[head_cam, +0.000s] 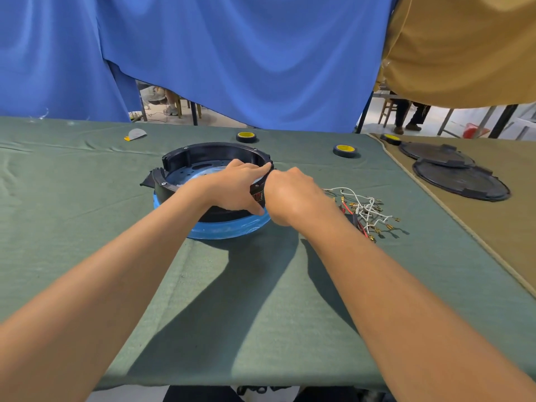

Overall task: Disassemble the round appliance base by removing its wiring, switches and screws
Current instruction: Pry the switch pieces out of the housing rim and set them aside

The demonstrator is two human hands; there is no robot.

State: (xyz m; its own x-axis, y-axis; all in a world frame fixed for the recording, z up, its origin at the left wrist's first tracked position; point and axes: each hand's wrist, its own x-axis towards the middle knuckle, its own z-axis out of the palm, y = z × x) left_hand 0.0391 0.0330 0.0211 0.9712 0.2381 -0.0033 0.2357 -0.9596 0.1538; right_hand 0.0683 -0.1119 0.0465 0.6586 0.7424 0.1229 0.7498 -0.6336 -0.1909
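Note:
The round appliance base (185,158), black with a blue lower ring, sits mid-table on the green cloth. My left hand (232,184) reaches across its open top and grips the right side of the rim, thumb low on the outer wall. My right hand (290,195) presses against the same spot from outside, at the black switch panel (257,192) with red markings; its fingers are hidden behind the hand. A loose bundle of white and red wires (365,210) with brass terminals lies on the cloth just right of my right hand.
Two rolls of black tape with yellow cores (246,136) (344,150) lie behind the base, a third (390,138) at the tan cloth's edge. Two flat black covers (461,181) lie far right. A small grey piece (136,134) rests far left. Blue curtains hang behind the table.

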